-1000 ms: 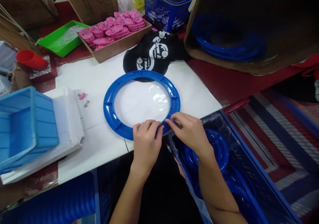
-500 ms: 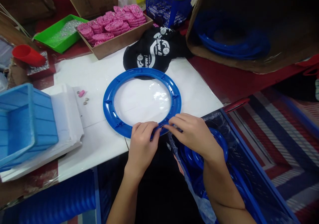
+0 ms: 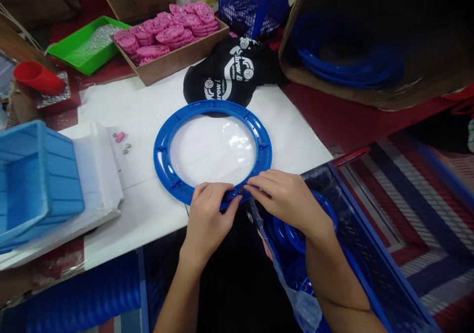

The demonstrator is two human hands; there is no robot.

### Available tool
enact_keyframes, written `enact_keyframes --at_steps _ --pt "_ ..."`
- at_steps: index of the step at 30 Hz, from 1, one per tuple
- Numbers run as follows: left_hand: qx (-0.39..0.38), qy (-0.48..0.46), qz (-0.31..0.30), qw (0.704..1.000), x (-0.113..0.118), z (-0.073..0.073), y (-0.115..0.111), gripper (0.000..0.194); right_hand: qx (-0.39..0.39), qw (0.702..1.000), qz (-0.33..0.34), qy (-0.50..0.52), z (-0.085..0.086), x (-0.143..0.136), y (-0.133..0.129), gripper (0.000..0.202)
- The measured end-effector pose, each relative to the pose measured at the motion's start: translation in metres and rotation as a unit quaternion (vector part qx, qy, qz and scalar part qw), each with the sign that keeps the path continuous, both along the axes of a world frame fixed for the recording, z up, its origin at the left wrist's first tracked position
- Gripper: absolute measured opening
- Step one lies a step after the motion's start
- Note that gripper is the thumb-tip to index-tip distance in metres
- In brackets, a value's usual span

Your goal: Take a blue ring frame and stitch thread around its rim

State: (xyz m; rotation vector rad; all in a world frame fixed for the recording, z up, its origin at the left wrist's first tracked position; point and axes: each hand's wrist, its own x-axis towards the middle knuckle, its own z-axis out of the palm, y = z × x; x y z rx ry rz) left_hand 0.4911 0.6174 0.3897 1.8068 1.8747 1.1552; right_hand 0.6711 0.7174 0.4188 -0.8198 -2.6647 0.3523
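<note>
A blue plastic ring (image 3: 162, 162) lies on the white table sheet, its ribbed channel side facing up. At its near edge, my left hand (image 3: 211, 219) grips the rim with bent fingers and thumb. Just right of it, my right hand (image 3: 287, 199) is closed in a pinch over the same stretch of rim. Between the fingertips of both hands is a tiny dark metallic piece (image 3: 240, 191) in the channel, too small to name. Black mesh fabric with white print (image 3: 225, 73) lies beyond the ring, partly under its far edge.
A light blue bin (image 3: 61, 175) stands at left. Behind are a green tray (image 3: 89, 61) of small metal parts, a red cup (image 3: 39, 78) and a box of pink bundles (image 3: 148, 73). More blue rings lie in a crate (image 3: 370, 229) at right and in a cardboard box (image 3: 370, 96).
My left fingers and thumb have spread slightly apart at the rim, showing more of the tiny piece. My right hand keeps its pinch. The ring stays nearly in place as the view shifts slightly.
</note>
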Motion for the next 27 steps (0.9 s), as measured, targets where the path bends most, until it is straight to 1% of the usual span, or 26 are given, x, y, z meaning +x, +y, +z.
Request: enact_keyframes --at_steps 3,6,10,14,17,20,23,26,27 --pt "0.010 0.018 0.039 0.999 0.007 -0.002 0.005 0.014 0.019 0.999 0.032 -0.011 0.007 -0.005 0.001 0.026" --pt "0.027 0.044 0.055 0.997 0.013 -0.004 0.008 0.007 0.009 0.998 0.067 -0.014 0.013 -0.010 0.002 0.027" --pt "0.062 0.048 0.043 0.996 0.014 -0.006 0.008 0.010 -0.052 0.991 0.120 -0.014 0.019 -0.015 0.007 0.025" --pt "0.081 0.034 0.013 0.996 0.007 -0.009 0.004 0.010 -0.099 0.982 0.160 -0.008 0.020 -0.018 0.013 0.024" --pt "0.090 0.012 0.003 0.996 0.002 -0.010 0.001 0.011 -0.104 0.983 0.154 0.010 0.017 -0.020 0.017 0.024" --pt "0.091 -0.028 0.006 0.995 0.001 -0.008 -0.001 0.011 -0.075 0.989 0.124 0.019 0.014 -0.021 0.021 0.023" --pt "0.084 -0.031 0.037 0.995 0.006 -0.006 0.000 0.006 -0.067 0.989 0.129 0.009 0.016 -0.022 0.023 0.023" --pt "0.079 -0.005 0.075 0.994 0.012 -0.007 0.004 0.012 -0.084 0.985 0.147 -0.017 0.023 -0.023 0.019 0.025" --pt "0.080 0.005 0.083 0.993 0.013 -0.008 0.005 0.011 -0.086 0.984 0.150 -0.028 0.026 -0.023 0.016 0.027"
